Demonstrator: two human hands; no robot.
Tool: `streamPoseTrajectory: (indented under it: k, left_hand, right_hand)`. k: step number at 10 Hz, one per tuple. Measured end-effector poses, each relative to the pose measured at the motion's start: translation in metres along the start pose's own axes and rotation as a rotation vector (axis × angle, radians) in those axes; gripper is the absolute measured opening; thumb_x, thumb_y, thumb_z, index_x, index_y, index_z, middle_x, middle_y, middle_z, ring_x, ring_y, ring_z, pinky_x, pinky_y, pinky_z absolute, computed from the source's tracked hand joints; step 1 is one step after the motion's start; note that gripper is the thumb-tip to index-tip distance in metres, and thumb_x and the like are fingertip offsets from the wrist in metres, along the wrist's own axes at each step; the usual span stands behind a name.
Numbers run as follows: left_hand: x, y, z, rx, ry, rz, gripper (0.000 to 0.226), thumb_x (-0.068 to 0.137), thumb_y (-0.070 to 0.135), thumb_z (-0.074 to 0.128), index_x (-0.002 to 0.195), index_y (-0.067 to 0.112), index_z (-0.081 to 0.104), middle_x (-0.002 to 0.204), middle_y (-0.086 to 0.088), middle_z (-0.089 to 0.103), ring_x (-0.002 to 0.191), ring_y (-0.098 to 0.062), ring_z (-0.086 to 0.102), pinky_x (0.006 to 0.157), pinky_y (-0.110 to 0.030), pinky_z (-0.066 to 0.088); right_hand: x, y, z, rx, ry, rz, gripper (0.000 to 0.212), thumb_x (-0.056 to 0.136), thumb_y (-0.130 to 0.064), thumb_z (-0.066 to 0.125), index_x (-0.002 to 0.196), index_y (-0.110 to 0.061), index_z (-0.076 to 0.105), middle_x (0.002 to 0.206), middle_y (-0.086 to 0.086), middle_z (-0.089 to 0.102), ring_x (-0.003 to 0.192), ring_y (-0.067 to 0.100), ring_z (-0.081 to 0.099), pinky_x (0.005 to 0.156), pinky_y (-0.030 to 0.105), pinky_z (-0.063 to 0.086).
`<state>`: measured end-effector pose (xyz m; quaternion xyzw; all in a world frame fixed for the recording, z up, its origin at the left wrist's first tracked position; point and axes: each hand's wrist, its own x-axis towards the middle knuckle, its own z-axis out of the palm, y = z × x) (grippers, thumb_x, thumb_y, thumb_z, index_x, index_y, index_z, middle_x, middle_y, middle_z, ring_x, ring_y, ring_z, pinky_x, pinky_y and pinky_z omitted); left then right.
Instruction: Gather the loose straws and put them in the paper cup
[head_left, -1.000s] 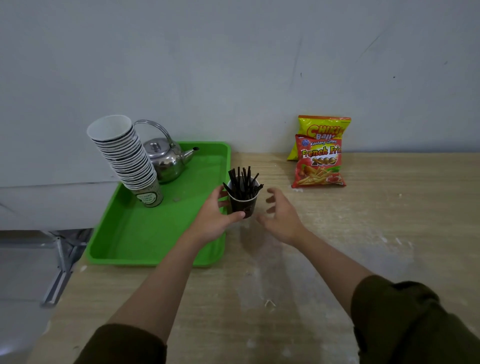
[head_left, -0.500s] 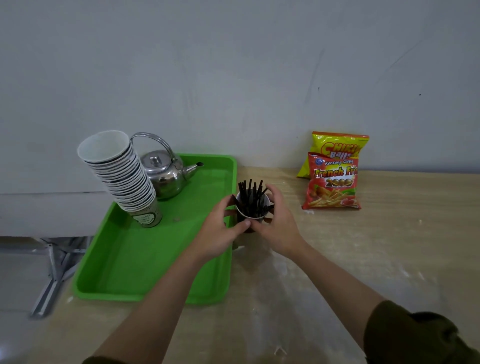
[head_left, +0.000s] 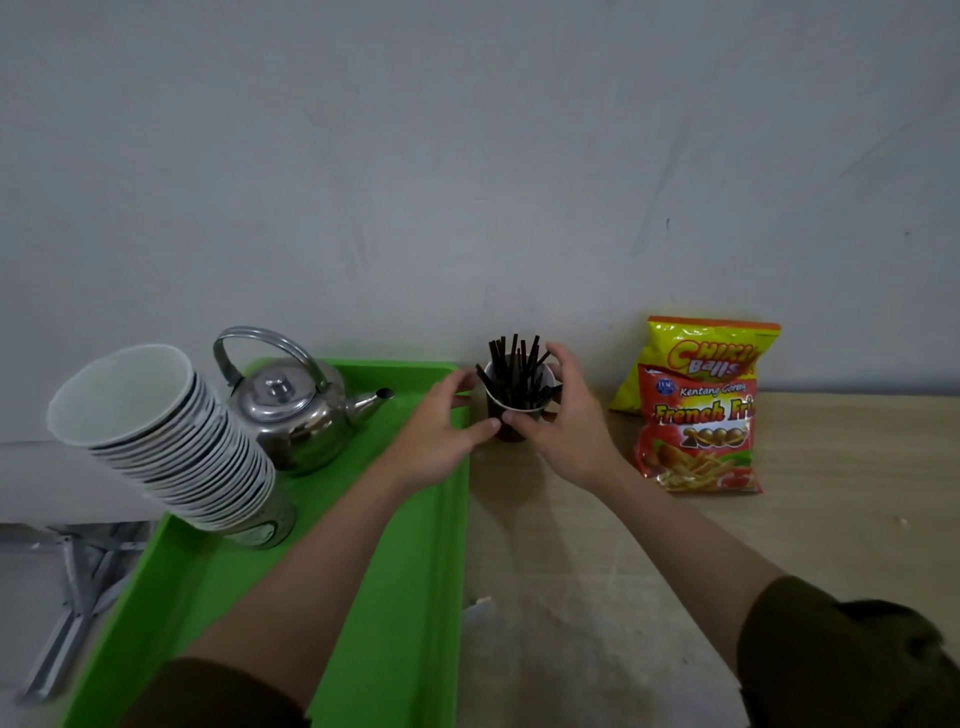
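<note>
A dark paper cup (head_left: 511, 415) with a white inside stands on the wooden table close to the back wall. Several black straws (head_left: 517, 370) stick up out of it, fanned apart. My left hand (head_left: 441, 431) wraps the cup's left side, thumb against its front. My right hand (head_left: 569, 426) wraps its right side, fingers curled round the back rim. No loose straws show on the table.
A green tray (head_left: 410, 571) lies left of the cup, holding a steel kettle (head_left: 296, 405) and a leaning stack of paper cups (head_left: 161, 441). Two snack bags (head_left: 701, 410) lean on the wall at right. The wooden table (head_left: 597, 597) extends toward me.
My right hand closed onto the cup alongside the left. Both hands have carried the cup with the straws away from me, toward the back wall.
</note>
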<state>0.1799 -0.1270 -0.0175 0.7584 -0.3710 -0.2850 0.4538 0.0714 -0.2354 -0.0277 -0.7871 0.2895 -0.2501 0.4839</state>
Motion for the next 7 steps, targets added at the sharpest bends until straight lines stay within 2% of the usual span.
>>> streamPoseTrajectory:
  k: [1,2,3,4,5,6,7]
  left_hand:
    - [0.005,-0.012,0.000,0.041,0.004,-0.040,0.067,0.079,0.019,0.065,0.136,0.012,0.029,0.144,-0.008,0.036,0.128,-0.016,0.036,0.108,-0.041,0.034]
    - [0.004,-0.021,0.003,0.050,-0.022,-0.068,0.068,0.080,0.021,0.064,0.136,0.012,0.028,0.146,-0.007,0.034,0.131,-0.017,0.033,0.109,-0.046,0.032]
    - [0.004,-0.024,0.005,0.026,-0.017,-0.076,0.066,0.081,0.020,0.064,0.136,0.012,0.029,0.145,-0.006,0.034,0.128,-0.015,0.035,0.108,-0.043,0.035]
    - [0.004,-0.025,0.006,0.011,-0.021,-0.073,0.066,0.081,0.020,0.063,0.136,0.014,0.028,0.146,-0.005,0.033,0.128,-0.014,0.035,0.108,-0.045,0.034]
    - [0.003,-0.024,0.006,0.012,-0.029,-0.082,0.067,0.081,0.020,0.063,0.137,0.014,0.027,0.146,-0.005,0.031,0.129,-0.015,0.034,0.109,-0.046,0.033]
    - [-0.001,-0.022,0.006,0.023,-0.040,-0.073,0.068,0.082,0.021,0.062,0.137,0.014,0.025,0.147,-0.006,0.030,0.131,-0.015,0.031,0.110,-0.045,0.031]
    - [-0.008,-0.019,0.007,0.020,-0.046,-0.084,0.068,0.082,0.021,0.061,0.138,0.013,0.023,0.148,-0.007,0.028,0.133,-0.016,0.029,0.111,-0.040,0.029]
  right_hand:
    - [0.010,0.007,0.002,-0.016,0.030,0.011,0.080,0.070,-0.007,0.076,0.136,-0.012,0.030,0.130,0.012,0.051,0.118,0.024,0.049,0.101,0.042,0.042]
    - [0.016,0.010,0.003,-0.022,0.019,0.003,0.076,0.072,-0.007,0.075,0.134,-0.011,0.032,0.124,0.008,0.053,0.114,0.017,0.048,0.095,0.029,0.040]
    - [0.020,0.010,0.004,-0.018,0.019,-0.019,0.071,0.072,-0.005,0.074,0.131,-0.010,0.035,0.112,-0.002,0.051,0.108,0.013,0.049,0.089,0.022,0.039]
    - [0.024,0.009,0.006,-0.027,0.018,-0.024,0.071,0.072,-0.007,0.074,0.131,-0.013,0.034,0.111,-0.006,0.049,0.106,0.014,0.049,0.090,0.027,0.042]
    - [0.026,0.008,0.006,-0.022,0.008,0.000,0.076,0.072,-0.008,0.075,0.133,-0.013,0.030,0.114,-0.006,0.046,0.110,0.014,0.048,0.093,0.030,0.042]
    - [0.023,0.010,0.005,-0.010,0.001,0.056,0.091,0.069,-0.011,0.079,0.139,-0.011,0.021,0.120,-0.006,0.041,0.114,0.009,0.041,0.094,0.026,0.036]
    - [0.012,0.010,0.002,-0.014,0.017,0.176,0.096,0.069,-0.017,0.079,0.142,-0.013,0.015,0.138,0.008,0.041,0.123,0.022,0.042,0.101,0.038,0.039]
